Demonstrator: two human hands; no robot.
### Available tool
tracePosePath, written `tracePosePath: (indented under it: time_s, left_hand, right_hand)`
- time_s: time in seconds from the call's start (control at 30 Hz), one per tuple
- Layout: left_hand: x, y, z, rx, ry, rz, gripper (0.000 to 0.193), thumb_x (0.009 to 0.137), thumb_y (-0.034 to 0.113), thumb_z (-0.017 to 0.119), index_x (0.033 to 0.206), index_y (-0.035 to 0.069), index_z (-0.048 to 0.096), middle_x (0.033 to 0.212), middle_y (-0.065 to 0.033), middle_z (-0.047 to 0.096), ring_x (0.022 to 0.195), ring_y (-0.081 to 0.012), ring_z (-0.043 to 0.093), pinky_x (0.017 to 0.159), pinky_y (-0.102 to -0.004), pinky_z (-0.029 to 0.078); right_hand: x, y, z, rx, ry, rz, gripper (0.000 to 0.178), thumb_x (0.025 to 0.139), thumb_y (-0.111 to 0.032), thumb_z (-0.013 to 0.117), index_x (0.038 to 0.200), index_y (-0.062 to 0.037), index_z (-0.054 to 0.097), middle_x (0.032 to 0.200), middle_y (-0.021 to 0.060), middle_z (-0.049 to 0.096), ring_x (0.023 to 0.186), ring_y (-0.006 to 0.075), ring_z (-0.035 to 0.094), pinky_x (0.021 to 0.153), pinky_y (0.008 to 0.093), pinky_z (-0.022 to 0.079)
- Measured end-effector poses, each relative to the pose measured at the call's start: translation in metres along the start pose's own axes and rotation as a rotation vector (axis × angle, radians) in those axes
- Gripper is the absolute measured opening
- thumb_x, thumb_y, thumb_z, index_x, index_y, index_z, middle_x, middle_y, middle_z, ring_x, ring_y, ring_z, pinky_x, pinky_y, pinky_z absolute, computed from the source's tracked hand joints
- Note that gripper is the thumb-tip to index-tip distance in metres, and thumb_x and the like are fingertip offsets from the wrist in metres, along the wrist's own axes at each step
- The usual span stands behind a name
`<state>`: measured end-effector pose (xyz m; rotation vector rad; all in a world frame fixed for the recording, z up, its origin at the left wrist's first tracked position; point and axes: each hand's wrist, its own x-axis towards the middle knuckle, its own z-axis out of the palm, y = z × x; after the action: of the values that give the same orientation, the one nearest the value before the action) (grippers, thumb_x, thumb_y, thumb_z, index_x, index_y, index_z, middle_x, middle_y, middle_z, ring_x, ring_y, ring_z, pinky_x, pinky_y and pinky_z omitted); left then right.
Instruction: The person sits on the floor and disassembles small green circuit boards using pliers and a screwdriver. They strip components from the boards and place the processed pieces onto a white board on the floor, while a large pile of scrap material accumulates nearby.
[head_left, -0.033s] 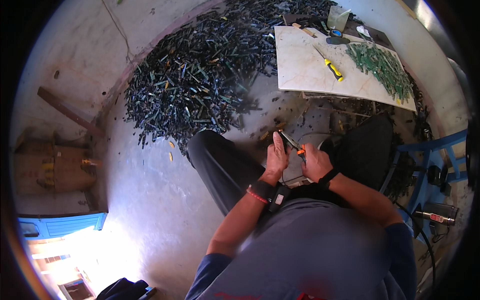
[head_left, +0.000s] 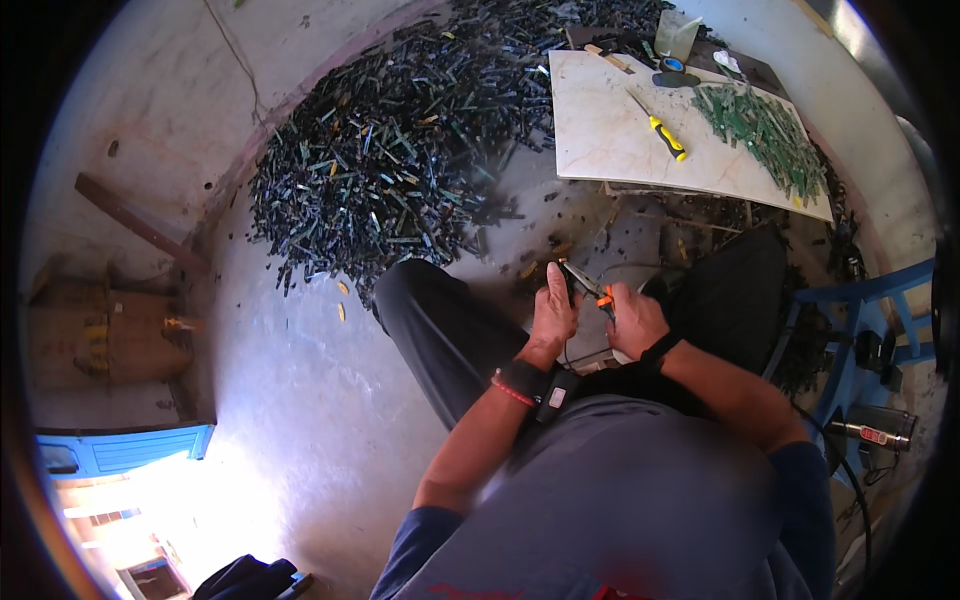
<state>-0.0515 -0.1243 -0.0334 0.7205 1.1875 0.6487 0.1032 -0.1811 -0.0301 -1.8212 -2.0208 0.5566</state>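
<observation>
Your right hand point(head_left: 636, 320) is closed round orange-handled pliers point(head_left: 604, 298); your left hand point(head_left: 553, 316) is curled, thumb raised, around a small dark piece point(head_left: 572, 289) by the plier tips — contact unclear. Both tool and piece sit between your hands, above your lap. Ahead: pale board point(head_left: 610, 120) bearing a yellow-black screwdriver point(head_left: 667, 140) and green strips point(head_left: 765, 140). Far right: steel flask point(head_left: 897, 430) — red-and-white label point(head_left: 873, 436), lettering too small to read.

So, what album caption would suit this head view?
Right hand holding an orange-handled tool beside the left hand, before a dark heap and a board bearing green strips.
</observation>
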Motion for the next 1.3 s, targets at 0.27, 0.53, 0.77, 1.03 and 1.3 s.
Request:
tracePosePath:
  time_s: [0.27,0.53,0.77,1.03,1.3]
  left_hand:
    - [-0.028,0.012,-0.021,0.085,-0.411,-0.057,0.064,0.09,0.069,0.029,0.073,0.009,0.045,0.051,0.0062,0.023,0.04,-0.0065,0.018,0.04,-0.0246,0.015]
    - [-0.02,-0.002,-0.025,0.257,-0.497,0.044,0.063,0.092,0.067,0.028,0.076,0.009,0.047,0.052,0.0053,0.027,0.039,-0.0062,0.019,0.038,-0.0236,0.017]
    - [-0.033,0.031,-0.014,-0.003,-0.499,-0.311,0.059,0.096,0.061,0.02,0.071,0.012,0.04,0.051,0.0054,0.026,0.04,-0.0064,0.019,0.04,-0.0222,0.017]
    - [-0.009,0.013,-0.01,-0.249,-0.351,-0.273,0.063,0.091,0.068,0.029,0.065,0.012,0.043,0.051,0.004,0.026,0.038,-0.0078,0.018,0.036,-0.0243,0.016]
    - [0.002,0.009,-0.006,-0.275,-0.147,-0.195,0.064,0.09,0.069,0.032,0.066,0.011,0.043,0.048,0.0048,0.024,0.037,-0.0086,0.019,0.037,-0.0259,0.016]
  right_hand:
    - [0.03,0.039,-0.061,-0.237,-0.242,-0.306,0.032,0.068,-0.01,0.064,0.094,0.0,0.049,0.084,0.0209,0.059,0.075,0.0405,0.059,0.065,0.0467,0.048]
    - [0.041,0.045,-0.097,-0.328,-0.43,-0.449,0.034,0.066,-0.008,0.065,0.094,0.0008,0.048,0.088,0.0204,0.058,0.079,0.0402,0.059,0.067,0.046,0.048]
    - [0.039,0.045,-0.095,-0.286,-0.2,-0.494,0.031,0.07,-0.01,0.062,0.097,-0.0007,0.048,0.083,0.0189,0.057,0.073,0.0392,0.059,0.065,0.0464,0.047]
    - [-0.001,0.03,-0.042,0.377,-0.256,0.072,0.026,0.078,-0.017,0.055,0.1,-0.0033,0.05,0.071,0.0187,0.059,0.072,0.0391,0.059,0.064,0.0466,0.045]
    - [-0.008,-0.013,-0.04,0.025,-0.233,0.095,0.031,0.08,-0.02,0.055,0.101,0.0012,0.048,0.065,0.0169,0.06,0.064,0.0367,0.06,0.06,0.0457,0.046]
